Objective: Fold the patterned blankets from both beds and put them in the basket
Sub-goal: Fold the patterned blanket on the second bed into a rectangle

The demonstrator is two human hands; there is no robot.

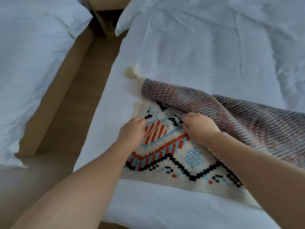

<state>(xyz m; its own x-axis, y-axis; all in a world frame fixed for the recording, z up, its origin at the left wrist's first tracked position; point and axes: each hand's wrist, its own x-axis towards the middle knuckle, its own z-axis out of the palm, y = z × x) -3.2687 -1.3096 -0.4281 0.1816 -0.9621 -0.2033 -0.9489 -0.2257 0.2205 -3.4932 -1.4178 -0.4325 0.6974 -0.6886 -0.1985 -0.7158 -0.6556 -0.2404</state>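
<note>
Coarse, matt woven blanket (165,156) with a yarn tassel (131,72) on smooth, creased cotton-like sheet (206,52).

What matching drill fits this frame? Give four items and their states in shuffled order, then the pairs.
Items:
1. left hand
2. right hand
3. tassel
4. pillow

States:
A. lies on the other bed, across the gap
B. grips the folded-over edge of the blanket, the underside facing up
C. rests on the white sheet at the blanket's far corner
D. presses on the patterned face, bunching it

Pairs: 1-D, 2-B, 3-C, 4-A
</note>
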